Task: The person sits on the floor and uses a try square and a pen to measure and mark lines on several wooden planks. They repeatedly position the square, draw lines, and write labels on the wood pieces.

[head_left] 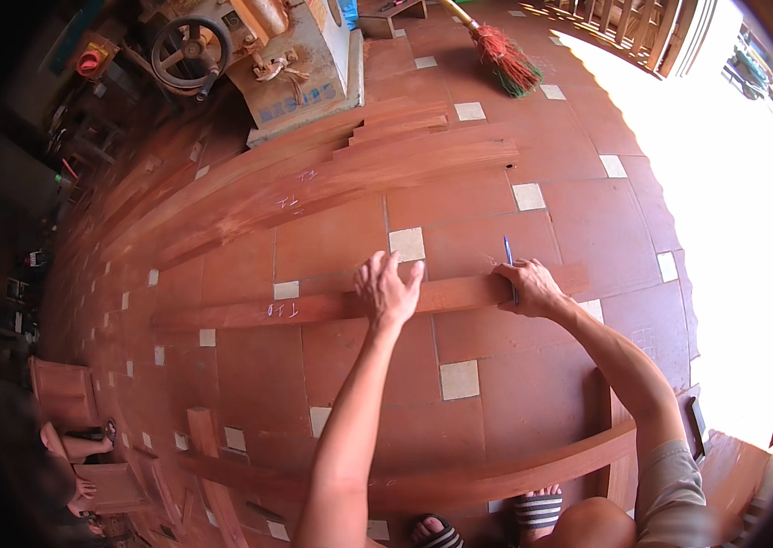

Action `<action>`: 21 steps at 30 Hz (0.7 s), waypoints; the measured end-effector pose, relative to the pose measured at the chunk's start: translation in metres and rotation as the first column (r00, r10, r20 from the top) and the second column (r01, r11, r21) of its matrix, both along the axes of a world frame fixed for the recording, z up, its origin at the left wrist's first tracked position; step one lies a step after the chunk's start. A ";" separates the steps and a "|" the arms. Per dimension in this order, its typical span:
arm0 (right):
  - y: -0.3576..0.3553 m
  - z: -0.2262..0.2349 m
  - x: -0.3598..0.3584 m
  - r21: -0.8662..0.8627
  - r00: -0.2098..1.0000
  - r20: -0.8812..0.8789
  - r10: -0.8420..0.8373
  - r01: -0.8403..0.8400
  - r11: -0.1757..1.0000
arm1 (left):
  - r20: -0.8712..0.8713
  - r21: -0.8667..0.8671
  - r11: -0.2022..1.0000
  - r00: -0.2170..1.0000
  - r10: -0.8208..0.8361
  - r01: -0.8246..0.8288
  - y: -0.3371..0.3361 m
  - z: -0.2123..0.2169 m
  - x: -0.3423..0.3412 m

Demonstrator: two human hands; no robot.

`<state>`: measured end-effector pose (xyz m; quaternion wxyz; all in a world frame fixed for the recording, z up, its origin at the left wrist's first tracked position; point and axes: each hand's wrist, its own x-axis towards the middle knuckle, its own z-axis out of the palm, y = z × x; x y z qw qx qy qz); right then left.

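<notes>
A long reddish-brown wooden plank point(464, 292) lies crosswise in front of me, with white chalk marks on its left part. My left hand point(388, 290) is over the plank's middle, its fingers apart and nothing in them; whether it touches the wood I cannot tell. Near the plank's right end, my right hand point(533, 287) has its fingers bent at the wood. A blue pen point(508, 249) sticks up from between those fingers, tip end hidden by the hand.
Several more boards point(313, 187) lie beyond, some chalk-marked. Nearer, a long beam point(496, 473) crosses in front of my sandalled feet. A machine with a handwheel point(192, 53) stands far left, and a red broom point(505, 59) lies farther back. At lower left, another person's leg point(85, 445) shows.
</notes>
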<state>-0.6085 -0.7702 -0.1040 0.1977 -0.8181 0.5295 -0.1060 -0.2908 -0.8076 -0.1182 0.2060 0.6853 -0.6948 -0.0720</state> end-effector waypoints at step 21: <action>-0.458 0.014 0.026 -0.232 0.963 -0.265 -0.044 -0.020 0.973 | 0.088 0.073 0.974 0.975 0.206 -0.212 -0.020 -0.019 -0.067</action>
